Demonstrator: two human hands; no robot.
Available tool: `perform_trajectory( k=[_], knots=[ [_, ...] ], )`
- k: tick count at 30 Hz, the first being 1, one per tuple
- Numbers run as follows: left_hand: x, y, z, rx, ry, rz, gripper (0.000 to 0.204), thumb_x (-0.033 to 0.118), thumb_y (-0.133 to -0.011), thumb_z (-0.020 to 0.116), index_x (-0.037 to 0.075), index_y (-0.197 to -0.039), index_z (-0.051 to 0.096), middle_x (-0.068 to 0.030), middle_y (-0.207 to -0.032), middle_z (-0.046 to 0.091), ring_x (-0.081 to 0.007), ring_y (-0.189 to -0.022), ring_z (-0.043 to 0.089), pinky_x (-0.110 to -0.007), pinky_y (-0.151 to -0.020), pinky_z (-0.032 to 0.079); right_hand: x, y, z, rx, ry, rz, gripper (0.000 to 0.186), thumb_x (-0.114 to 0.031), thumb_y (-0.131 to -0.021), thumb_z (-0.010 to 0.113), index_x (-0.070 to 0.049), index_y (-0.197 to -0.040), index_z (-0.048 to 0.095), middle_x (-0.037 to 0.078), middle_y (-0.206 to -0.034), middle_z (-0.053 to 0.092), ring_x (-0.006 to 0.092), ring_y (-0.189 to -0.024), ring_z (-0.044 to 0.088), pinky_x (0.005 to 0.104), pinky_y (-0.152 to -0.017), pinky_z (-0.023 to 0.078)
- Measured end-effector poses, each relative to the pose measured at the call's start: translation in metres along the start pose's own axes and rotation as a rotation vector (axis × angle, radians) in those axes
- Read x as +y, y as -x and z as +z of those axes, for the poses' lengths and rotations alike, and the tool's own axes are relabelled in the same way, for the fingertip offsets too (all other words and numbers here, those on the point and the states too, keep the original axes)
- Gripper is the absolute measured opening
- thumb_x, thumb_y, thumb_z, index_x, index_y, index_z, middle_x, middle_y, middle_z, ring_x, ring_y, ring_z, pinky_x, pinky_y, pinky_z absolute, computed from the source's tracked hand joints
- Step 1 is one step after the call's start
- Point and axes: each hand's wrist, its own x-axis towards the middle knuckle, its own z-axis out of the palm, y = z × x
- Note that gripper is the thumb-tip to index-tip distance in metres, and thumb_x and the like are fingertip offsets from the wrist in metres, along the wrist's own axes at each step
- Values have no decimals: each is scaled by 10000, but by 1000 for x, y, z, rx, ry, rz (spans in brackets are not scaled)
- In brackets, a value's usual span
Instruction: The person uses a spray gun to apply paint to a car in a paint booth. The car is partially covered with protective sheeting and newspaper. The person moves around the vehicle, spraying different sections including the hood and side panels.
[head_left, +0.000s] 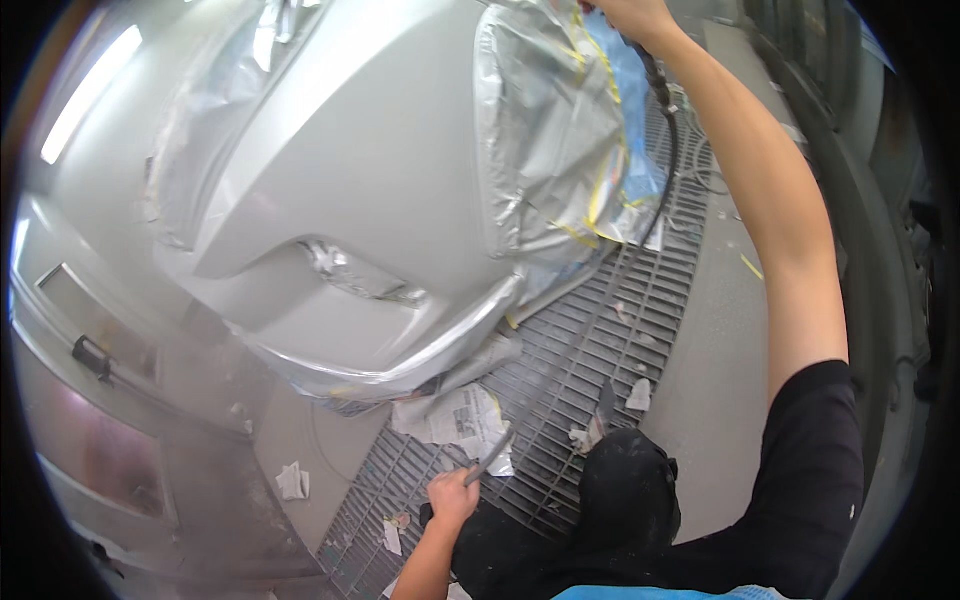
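Observation:
At the lower middle my left hand (452, 496) is closed round a dark flexible hose (672, 150). From there the hose climbs in a long curve to the upper right, over the floor grating. My right hand (632, 14) is raised at the top edge, its arm stretched far forward. Its fingers are curled and partly cut off by the frame, so the thing in them is hidden; the hose's fitting (656, 78) hangs just below the wrist. Left of that arm stands a car's silver-grey bonnet and bumper (370, 160), with a foil-covered badge recess (360, 275).
Silvery masking film (545, 130), yellow tape and blue sheeting (635, 90) wrap the car's side. A metal floor grating (560, 400) runs beneath, with a newspaper sheet (460, 420) and paper scraps (293, 481). A panelled door (100, 360) stands at left, a dark wall at right.

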Motion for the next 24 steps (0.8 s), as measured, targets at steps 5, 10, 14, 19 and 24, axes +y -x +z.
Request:
perform_trajectory(
  k=[5, 10, 14, 19, 24],
  knots=[
    [15, -9, 0, -63, 14, 52, 295, 241, -892, 712, 91, -657, 613, -127, -643, 642, -337, -636, 664, -448, -619, 521, -21, 86, 7, -387, 34, -261, 133, -74, -889, 726, -63, -1021, 743, 51, -821, 720, 132, -741, 655, 296, -685, 500],
    [7, 6, 15, -102, 67, 94, 334, 288, -916, 695, 93, -660, 608, -107, -648, 647, -323, -645, 666, -432, -632, 528, -10, 238, 44, -615, 241, -470, 446, -28, -753, 751, -45, -1192, 679, 152, -1039, 742, 338, -903, 733, 389, -805, 591],
    [-7, 25, 18, -133, 77, 49, 309, 278, -902, 704, 95, -669, 618, -104, -665, 659, -320, -658, 667, -433, -636, 529, 9, 331, 70, -938, 333, -367, 374, -77, -844, 612, -48, -1214, 659, 137, -1070, 722, 304, -951, 720, 394, -763, 589],
    [-27, 36, -34, -328, 44, -79, 291, 339, -909, 669, 111, -729, 673, -132, -682, 670, -364, -678, 673, -486, -633, 527, -23, 348, 64, -1062, 361, -264, 444, -102, -861, 568, -69, -1304, 588, 121, -1126, 662, 300, -1025, 680, 403, -763, 571],
    [-16, 73, -137, -486, 25, -553, 352, 410, -919, 651, 94, -782, 720, -189, -741, 694, -433, -734, 676, -541, -671, 524, -105, 282, 49, -869, 244, -16, 492, -129, -787, 668, -23, -1262, 591, 163, -1029, 667, 375, -950, 671, 438, -779, 553]
  ],
)
